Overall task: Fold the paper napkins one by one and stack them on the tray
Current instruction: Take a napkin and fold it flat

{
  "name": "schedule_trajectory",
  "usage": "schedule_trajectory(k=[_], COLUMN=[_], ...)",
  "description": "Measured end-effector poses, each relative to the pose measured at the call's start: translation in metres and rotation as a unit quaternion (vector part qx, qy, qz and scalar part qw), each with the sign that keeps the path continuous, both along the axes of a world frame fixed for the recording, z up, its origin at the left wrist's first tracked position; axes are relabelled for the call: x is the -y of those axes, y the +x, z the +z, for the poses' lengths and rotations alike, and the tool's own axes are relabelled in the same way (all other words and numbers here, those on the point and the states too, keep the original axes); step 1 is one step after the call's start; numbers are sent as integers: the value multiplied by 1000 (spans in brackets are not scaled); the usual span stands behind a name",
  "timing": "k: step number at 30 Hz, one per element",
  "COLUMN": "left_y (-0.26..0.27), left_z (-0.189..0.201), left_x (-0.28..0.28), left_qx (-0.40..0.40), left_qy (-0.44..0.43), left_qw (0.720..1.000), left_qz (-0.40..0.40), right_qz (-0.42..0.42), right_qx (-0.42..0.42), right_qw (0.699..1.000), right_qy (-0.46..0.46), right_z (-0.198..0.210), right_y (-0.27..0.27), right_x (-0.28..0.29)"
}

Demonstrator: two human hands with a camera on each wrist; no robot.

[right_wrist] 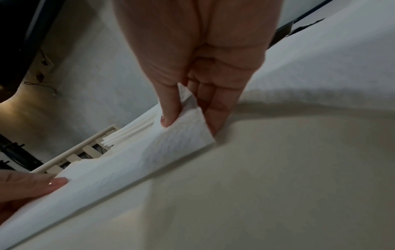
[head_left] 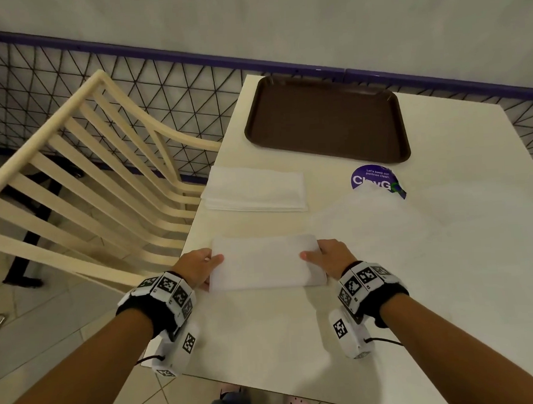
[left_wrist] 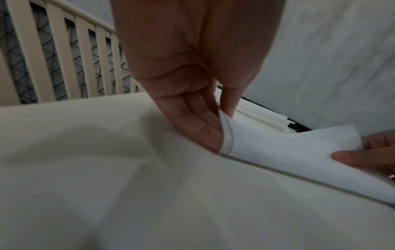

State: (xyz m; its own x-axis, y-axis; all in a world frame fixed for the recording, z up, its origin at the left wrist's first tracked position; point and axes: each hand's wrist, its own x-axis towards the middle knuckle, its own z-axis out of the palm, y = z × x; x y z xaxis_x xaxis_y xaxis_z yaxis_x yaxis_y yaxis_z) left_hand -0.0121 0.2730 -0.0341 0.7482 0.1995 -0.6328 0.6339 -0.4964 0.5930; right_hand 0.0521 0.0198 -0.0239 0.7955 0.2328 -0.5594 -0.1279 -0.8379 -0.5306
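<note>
Both hands, left hand (head_left: 200, 263) and right hand (head_left: 331, 255), pinch the first napkin (head_left: 266, 262) mid-fold; the tray (head_left: 325, 120) has none yet, and the pile (head_left: 255, 188) waits.

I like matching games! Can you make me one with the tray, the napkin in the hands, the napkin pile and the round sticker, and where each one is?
Things:
1. brown tray
2. napkin
3. napkin pile
4. purple sticker

Places or states:
A. pinched at both ends by the left hand and right hand
B. at the table's far end, nothing on it
C. just in front of the tray's near right corner
D. near the table's left edge, beside the chair

Pairs: 1-B, 2-A, 3-D, 4-C
</note>
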Motion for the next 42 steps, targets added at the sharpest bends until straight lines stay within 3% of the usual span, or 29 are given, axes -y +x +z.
schedule_trajectory(k=[7,12,14,16,19,21,24,30,33,35,38,42], left_y=[6,10,9,10,8,3,-5,-12,-15,-16,-18,-17], left_z=[2,12,20,27,26,19,8,5,4,2,0,-1], left_x=[3,10,18,32,59,75,85,82,80,80,80,78], left_qx=[-13,1,55,126,185,169,111,115,124,135,142,146], left_qy=[80,214,282,346,351,349,355,370,375,376,372,374], left_qw=[996,971,948,903,847,829,835,831,828,827,829,828], left_qz=[-35,-106,-137,-219,-353,-402,-404,-400,-398,-395,-393,-392], right_qz=[1,-11,-6,-7,-14,-11,-12,-22,105,210,283,310], right_qx=[-2,-16,-7,-5,0,4,-2,56,239,275,216,167], right_qw=[999,999,999,999,999,999,998,998,958,924,921,923], right_qy=[-32,-42,-43,-39,-36,-44,-58,-11,-115,-160,-160,-158], right_z=[-5,-10,-10,-9,-8,-7,-2,4,5,-8,-24,-22], right_y=[7,10,11,10,9,8,5,-16,-52,-78,-102,-103], right_x=[-3,-3,-4,-4,-5,-6,-7,-9,-16,-26,-34,-25])
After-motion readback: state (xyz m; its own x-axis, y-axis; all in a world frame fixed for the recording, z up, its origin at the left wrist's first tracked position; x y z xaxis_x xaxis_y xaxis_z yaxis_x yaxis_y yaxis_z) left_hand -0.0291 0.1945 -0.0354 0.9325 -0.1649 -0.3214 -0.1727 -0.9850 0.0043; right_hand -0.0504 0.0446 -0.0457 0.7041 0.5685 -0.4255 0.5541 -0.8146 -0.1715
